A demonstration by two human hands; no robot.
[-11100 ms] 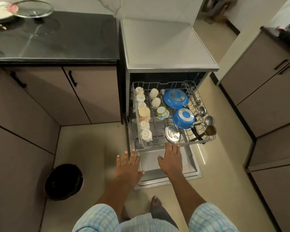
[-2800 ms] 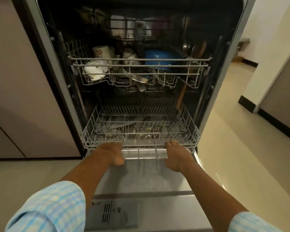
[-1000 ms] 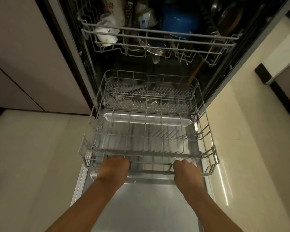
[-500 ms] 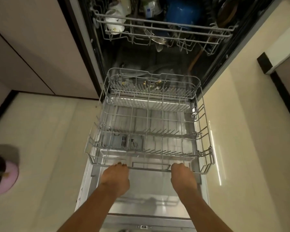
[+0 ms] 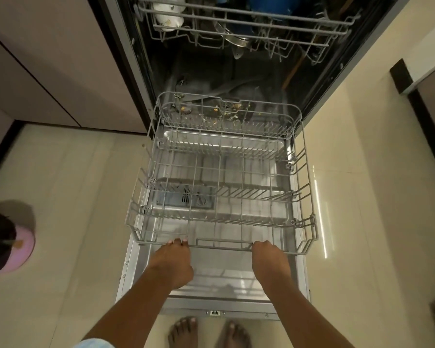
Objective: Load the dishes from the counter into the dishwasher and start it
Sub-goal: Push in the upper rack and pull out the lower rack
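Both hands hold the front rail of the lower rack (image 5: pixel 221 189), which stands out of the dishwasher (image 5: pixel 122 46) over the open door (image 5: pixel 219 277) in the middle of the frame. The left hand (image 5: pixel 172 262) has its fingers pressed together and bent onto the rail, nails showing at the wire. The right hand (image 5: pixel 269 259) curls its fingers round the rail just right of the rack's handle loop; its fingertips are hidden. The rack holds no dishes. The dishes sit in the upper rack (image 5: pixel 239 16) at the top of the frame: a white cup (image 5: pixel 167 15) on the left, a blue pan (image 5: pixel 269 6) and a steel lid (image 5: pixel 236 42) in the middle. Crumbs (image 5: pixel 232 116) lie in the tub behind the lower rack. Two bare feet (image 5: pixel 183 331) stand on the floor (image 5: pixel 73 197) at the bottom edge. A pink bin (image 5: pixel 23 249) stands at the far left.
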